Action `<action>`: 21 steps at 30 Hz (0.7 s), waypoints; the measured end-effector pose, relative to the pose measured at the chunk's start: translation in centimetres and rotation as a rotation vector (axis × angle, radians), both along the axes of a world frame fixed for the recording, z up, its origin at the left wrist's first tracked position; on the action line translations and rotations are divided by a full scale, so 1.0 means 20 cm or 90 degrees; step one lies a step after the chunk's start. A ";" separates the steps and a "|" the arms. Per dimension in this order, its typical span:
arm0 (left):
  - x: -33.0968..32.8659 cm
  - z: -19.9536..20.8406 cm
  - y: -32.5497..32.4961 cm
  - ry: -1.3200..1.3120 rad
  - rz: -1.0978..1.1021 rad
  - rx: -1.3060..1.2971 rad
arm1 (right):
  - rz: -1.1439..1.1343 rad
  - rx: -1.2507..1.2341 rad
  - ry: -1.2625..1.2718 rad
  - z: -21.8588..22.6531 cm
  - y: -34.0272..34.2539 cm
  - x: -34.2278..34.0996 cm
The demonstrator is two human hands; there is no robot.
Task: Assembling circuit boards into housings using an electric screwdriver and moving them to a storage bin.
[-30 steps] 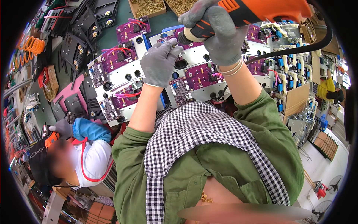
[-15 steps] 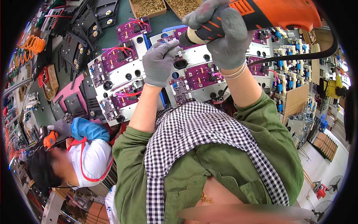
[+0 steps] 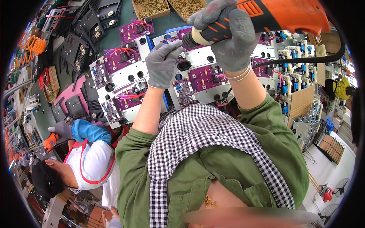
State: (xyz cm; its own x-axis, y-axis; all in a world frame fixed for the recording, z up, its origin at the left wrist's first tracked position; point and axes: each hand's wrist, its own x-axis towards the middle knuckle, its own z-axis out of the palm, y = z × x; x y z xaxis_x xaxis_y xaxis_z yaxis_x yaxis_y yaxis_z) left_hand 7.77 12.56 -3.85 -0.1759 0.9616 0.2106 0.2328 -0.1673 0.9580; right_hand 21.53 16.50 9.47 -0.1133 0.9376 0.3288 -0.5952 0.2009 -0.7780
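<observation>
In the head view, your right hand, gloved in grey, was wrapped firmly around the orange-and-black driver, its fingers closed about the body behind the nose. The driver lay aslant, its black tip toward the left and low over the purple boards, with a black cord trailing at the right.

Your left hand, also gloved, was partly curled, its fingertips just beside the driver's tip; whether they pinched anything or touched the tip, you could not tell. The boards sat on silver panels in front of your checked apron.

Beyond the panels stood two boxes of small brass-coloured parts, one left of the other. Black brackets lay to the left, near a pink sheet. At the lower left, a co-worker's gloved hand held an orange tool.
</observation>
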 end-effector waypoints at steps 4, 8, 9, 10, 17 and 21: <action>0.00 -0.01 0.00 -0.026 0.001 0.003 | 0.007 0.011 0.009 -0.01 0.00 0.00; -0.01 -0.04 0.00 -0.006 0.005 0.006 | -0.073 -0.037 0.091 0.06 -0.02 -0.08; -0.01 -0.06 0.00 -0.016 0.014 0.000 | -0.070 -0.036 0.091 0.04 -0.02 -0.08; -0.01 -0.06 0.00 -0.027 0.020 -0.005 | -0.045 -0.028 0.081 0.00 0.00 -0.07; -0.09 -0.07 -0.09 0.226 0.088 -0.224 | -0.100 -0.067 -0.200 -0.30 0.17 -0.09; -0.02 -0.09 -0.12 0.362 0.016 -0.101 | -0.144 -0.058 -0.113 -0.29 0.19 -0.16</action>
